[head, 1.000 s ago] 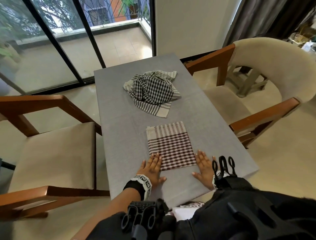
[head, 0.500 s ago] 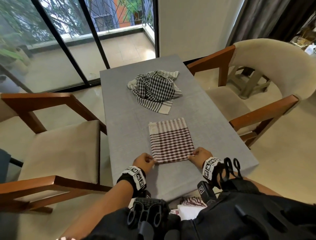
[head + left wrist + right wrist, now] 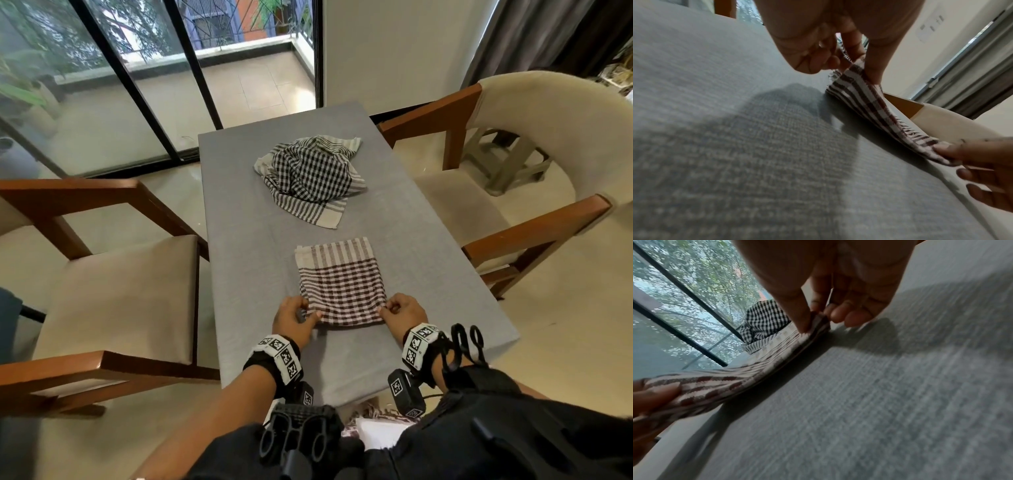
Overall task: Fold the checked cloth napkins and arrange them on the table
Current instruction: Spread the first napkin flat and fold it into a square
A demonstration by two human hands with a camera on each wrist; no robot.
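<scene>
A folded brown-and-white checked napkin [image 3: 340, 284] lies on the grey table [image 3: 246, 240] near its front edge. My left hand [image 3: 296, 317] pinches its near left corner, and my right hand [image 3: 400, 310] pinches its near right corner. The wrist views show the near edge of the brown napkin [image 3: 869, 104] [image 3: 719, 384] lifted off the tabletop between thumb and fingers of my left hand [image 3: 851, 65] and my right hand [image 3: 813, 321]. A crumpled black-and-white checked napkin [image 3: 313, 176] [image 3: 762, 319] lies farther back on the table.
Wooden chairs with beige seats stand at the left [image 3: 113, 301] and right [image 3: 513, 192] of the table. A glass sliding door [image 3: 137, 85] is beyond the far end. More checked cloth [image 3: 373, 409] shows below the table's front edge by my lap.
My hands went from lying flat on the table beside the brown napkin to pinching its two near corners. The near edge now lifts off the table.
</scene>
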